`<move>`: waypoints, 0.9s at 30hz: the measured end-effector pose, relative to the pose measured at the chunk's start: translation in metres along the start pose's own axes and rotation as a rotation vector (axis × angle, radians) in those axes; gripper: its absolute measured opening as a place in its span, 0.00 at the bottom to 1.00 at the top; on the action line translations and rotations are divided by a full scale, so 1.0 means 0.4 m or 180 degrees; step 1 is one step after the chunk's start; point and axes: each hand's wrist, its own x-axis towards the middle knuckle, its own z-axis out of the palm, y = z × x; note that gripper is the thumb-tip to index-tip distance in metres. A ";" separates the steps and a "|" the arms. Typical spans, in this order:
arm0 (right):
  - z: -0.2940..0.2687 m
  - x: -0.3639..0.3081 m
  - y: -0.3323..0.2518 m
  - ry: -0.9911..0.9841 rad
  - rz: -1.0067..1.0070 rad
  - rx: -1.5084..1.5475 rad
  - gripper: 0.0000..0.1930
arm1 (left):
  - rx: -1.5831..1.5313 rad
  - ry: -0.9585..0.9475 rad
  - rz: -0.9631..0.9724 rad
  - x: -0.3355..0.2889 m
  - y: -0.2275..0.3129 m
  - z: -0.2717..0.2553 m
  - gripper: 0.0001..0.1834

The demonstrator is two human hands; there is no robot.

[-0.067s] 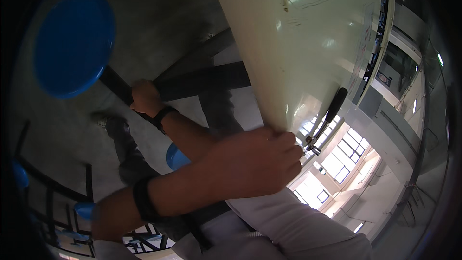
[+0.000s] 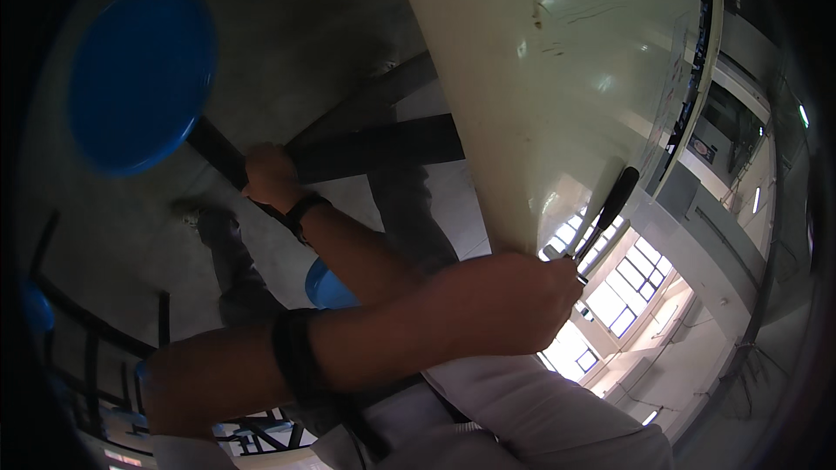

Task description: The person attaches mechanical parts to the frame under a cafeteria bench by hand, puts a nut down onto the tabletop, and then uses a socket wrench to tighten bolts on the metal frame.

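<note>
My arms cross. My left hand (image 2: 522, 305) comes in from the lower left and is curled closed at the edge of a glossy pale tabletop (image 2: 514, 148). Its fingertips overlap the head end of a ratchet wrench (image 2: 618, 200) with a black handle, which lies on the tabletop. Whether they touch it, or what they enclose, is hidden. Farther left, my right hand (image 2: 272, 178) is wrapped around a black bar (image 2: 218, 152) running from a round blue stool seat (image 2: 144, 78). A black band sits on each wrist.
Black frame beams (image 2: 383, 148) stand beside the tabletop. A second blue seat (image 2: 329, 285) shows beneath my forearms. Lower left are more dark stool frames (image 2: 91, 374). A leg in dark trousers (image 2: 231, 265) stands on the grey floor.
My left hand has moved right, toward the ratchet wrench, and now covers part of its head. My right hand stays on the bar. The whole view has shifted slightly.
</note>
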 end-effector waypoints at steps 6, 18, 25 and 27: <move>-0.006 -0.019 0.013 -0.0277 -0.0028 -0.0137 0.24 | 0.2627 -0.1087 0.0717 0.116 0.065 0.113 0.06; -0.066 -0.026 0.029 -0.0317 -0.0078 -0.0734 0.24 | 0.0363 -0.0794 0.0238 0.120 0.067 0.090 0.12; -0.082 -0.029 0.020 -0.0410 0.0091 -0.0809 0.26 | 0.0080 -0.0631 0.0378 0.132 0.063 0.088 0.12; -0.080 -0.030 0.031 -0.0386 0.0027 -0.0789 0.25 | 0.0147 -0.0245 0.0012 0.128 0.072 0.081 0.11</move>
